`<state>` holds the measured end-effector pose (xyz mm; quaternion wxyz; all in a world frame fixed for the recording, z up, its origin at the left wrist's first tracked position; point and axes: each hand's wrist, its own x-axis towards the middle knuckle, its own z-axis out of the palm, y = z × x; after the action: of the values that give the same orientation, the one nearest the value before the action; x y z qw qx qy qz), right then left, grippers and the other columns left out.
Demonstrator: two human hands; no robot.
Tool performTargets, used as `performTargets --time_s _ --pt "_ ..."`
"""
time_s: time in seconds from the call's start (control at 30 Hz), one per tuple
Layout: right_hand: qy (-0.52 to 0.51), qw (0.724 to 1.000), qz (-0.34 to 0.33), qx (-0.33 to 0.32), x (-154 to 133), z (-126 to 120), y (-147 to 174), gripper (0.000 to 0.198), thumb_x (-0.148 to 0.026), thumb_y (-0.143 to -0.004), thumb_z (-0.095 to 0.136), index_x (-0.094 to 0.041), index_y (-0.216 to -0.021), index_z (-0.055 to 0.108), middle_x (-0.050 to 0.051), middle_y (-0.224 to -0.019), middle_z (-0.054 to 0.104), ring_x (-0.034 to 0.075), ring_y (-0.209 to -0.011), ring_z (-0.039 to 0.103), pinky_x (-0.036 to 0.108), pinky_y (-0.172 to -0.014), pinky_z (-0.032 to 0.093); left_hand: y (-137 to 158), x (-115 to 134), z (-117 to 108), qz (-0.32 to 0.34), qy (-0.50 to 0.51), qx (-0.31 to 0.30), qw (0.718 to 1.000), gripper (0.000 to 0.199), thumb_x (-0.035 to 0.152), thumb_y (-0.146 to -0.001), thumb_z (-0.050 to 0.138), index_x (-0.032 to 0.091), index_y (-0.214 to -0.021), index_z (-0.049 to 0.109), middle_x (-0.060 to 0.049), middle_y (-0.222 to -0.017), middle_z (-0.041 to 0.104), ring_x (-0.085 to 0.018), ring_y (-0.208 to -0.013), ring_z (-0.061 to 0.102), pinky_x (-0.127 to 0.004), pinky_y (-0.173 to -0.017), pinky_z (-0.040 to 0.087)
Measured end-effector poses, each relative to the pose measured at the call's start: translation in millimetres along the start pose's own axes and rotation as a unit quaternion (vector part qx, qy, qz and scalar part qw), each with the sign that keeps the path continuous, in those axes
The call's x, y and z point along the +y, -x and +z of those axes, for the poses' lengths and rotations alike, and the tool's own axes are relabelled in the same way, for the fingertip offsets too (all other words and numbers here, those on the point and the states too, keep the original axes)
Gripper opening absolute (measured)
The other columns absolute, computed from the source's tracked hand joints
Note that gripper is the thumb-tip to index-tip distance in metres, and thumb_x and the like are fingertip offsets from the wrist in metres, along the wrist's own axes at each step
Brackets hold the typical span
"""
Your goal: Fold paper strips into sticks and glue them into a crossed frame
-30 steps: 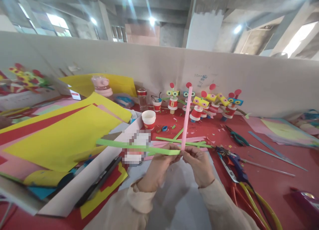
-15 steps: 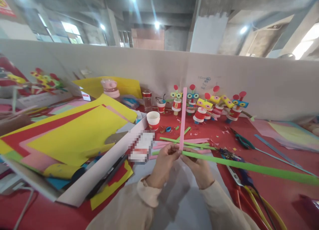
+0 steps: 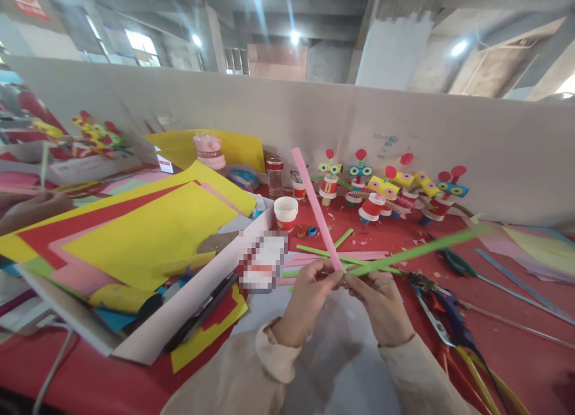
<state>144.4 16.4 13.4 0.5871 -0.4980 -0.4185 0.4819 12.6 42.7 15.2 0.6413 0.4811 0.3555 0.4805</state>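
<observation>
Between the fingertips of my left hand (image 3: 314, 295) is the lower end of a pink paper strip (image 3: 315, 208), which stands up and leans left. My right hand (image 3: 377, 301) pinches the near end of a green paper strip (image 3: 417, 248) that slants up to the right, its far end blurred. Where the two strips meet, the fingers hide the joint. Behind my hands, more loose green strips (image 3: 348, 240) and pink strips (image 3: 372, 256) lie across a pale sheet and the red table (image 3: 404, 238).
Left stands a white box (image 3: 193, 292) with coloured paper sheets (image 3: 148, 235) on it. A paper cup (image 3: 286, 214), glass jar (image 3: 275, 178) and paper-cup figures (image 3: 372, 205) line the back. Pliers (image 3: 456, 262) and scissors (image 3: 433, 319) lie right. Another person's hand (image 3: 36, 208) is far left.
The pink strip has tipped from upright to the left. The green strip has swung from slanting down rightward to slanting up rightward. The whole view has shifted slightly.
</observation>
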Motion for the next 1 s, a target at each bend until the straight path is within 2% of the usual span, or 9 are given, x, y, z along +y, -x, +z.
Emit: performTargets --time_s 0.13,0.33,0.47,0.53,0.63,0.77,0.87,0.93,1.0 --pt "-0.022 1.000 -0.007 -0.016 -3.1 -1.1 -0.2 0.020 -0.035 -0.067 0.074 -0.018 -0.071 0.064 -0.001 -0.062 0.061 0.011 -0.059 0.053 0.023 -0.057 0.041 2.3 5.5 2.2 -0.029 0.021 -0.002 0.999 0.012 0.026 -0.068 0.067 0.016 -0.071 0.062 -0.001 -0.070 0.061 -0.014 -0.069 0.055 -0.026 -0.067 0.043" --pt "0.052 0.997 -0.054 -0.024 -6.8 -3.8 -1.8 0.018 -0.034 -0.069 0.070 -0.018 -0.074 0.063 -0.002 -0.060 0.060 0.010 -0.053 0.051 0.024 -0.051 0.040 3.4 9.5 1.5 -0.062 0.045 -0.004 0.997 0.024 0.025 -0.065 0.071 0.016 -0.086 0.064 -0.002 -0.077 0.064 -0.016 -0.073 0.058 -0.029 -0.070 0.046" --pt "0.100 0.991 -0.084 -0.010 -11.3 -3.4 0.6 0.023 -0.036 -0.068 0.070 -0.019 -0.080 0.063 -0.001 -0.062 0.063 0.012 -0.054 0.054 0.025 -0.053 0.042 4.3 10.6 -0.5 -0.061 0.016 -0.029 0.998 0.015 0.026 -0.066 0.072 0.015 -0.075 0.065 -0.001 -0.071 0.062 -0.014 -0.069 0.056 -0.027 -0.066 0.046" --pt "0.126 0.987 -0.098 -0.005 -13.2 -3.9 1.9 0.023 -0.040 -0.072 0.067 -0.019 -0.079 0.063 0.000 -0.062 0.062 0.012 -0.054 0.053 0.025 -0.053 0.042 4.3 10.6 -1.2 -0.054 0.007 -0.043 0.998 0.014 0.026 -0.066 0.073 0.016 -0.073 0.065 -0.001 -0.071 0.061 -0.014 -0.069 0.056 -0.026 -0.066 0.046" --pt "0.147 0.984 -0.097 0.029 -13.3 -7.0 2.5 0.032 -0.049 -0.081 0.055 -0.019 -0.074 0.061 0.000 -0.058 0.060 0.010 -0.048 0.049 0.024 -0.048 0.039 4.0 9.3 -1.6 -0.045 0.022 -0.037 0.998 0.014 0.026 -0.066 0.074 0.016 -0.072 0.065 -0.001 -0.074 0.061 -0.013 -0.070 0.056 -0.025 -0.067 0.046" --pt "0.155 0.979 -0.085 0.102 -11.7 -9.6 3.3 0.048 -0.058 -0.084 0.047 -0.020 -0.055 0.050 -0.004 -0.042 0.045 0.008 -0.040 0.039 0.023 -0.042 0.030 3.2 8.6 -1.2 -0.042 0.064 0.007 0.997 0.018 0.027 -0.064 0.076 0.017 -0.075 0.067 -0.001 -0.078 0.064 -0.014 -0.074 0.058 -0.026 -0.069 0.047" --pt "0.165 0.981 -0.094 0.036 -11.8 -5.4 5.8 0.048 -0.059 -0.086 0.043 -0.019 -0.059 0.052 -0.003 -0.048 0.050 0.009 -0.043 0.042 0.023 -0.045 0.032 3.4 10.1 -0.5 -0.036 0.096 0.012 0.995 0.017 0.026 -0.064 0.076 0.016 -0.074 0.067 0.000 -0.071 0.063 -0.013 -0.069 0.056 -0.026 -0.068 0.045" --pt "0.176 0.978 -0.108 -0.027 -11.0 -1.0 8.0 0.041 -0.055 -0.087 0.045 -0.019 -0.069 0.056 -0.001 -0.060 0.056 0.010 -0.051 0.048 0.023 -0.050 0.036 4.2 11.4 0.6 -0.027 0.113 -0.006 0.993 0.014 0.025 -0.066 0.074 0.016 -0.073 0.067 0.000 -0.070 0.063 -0.012 -0.068 0.055 -0.026 -0.068 0.044" --pt "0.196 0.971 -0.125 -0.051 -8.7 2.4 9.7 0.033 -0.049 -0.087 0.047 -0.020 -0.073 0.054 -0.001 -0.065 0.057 0.012 -0.057 0.051 0.024 -0.053 0.037 5.6 12.5 2.3 -0.022 0.118 -0.025 0.993 0.012 0.025 -0.068 0.072 0.016 -0.072 0.066 0.000 -0.072 0.062 -0.013 -0.069 0.055 -0.026 -0.067 0.045"
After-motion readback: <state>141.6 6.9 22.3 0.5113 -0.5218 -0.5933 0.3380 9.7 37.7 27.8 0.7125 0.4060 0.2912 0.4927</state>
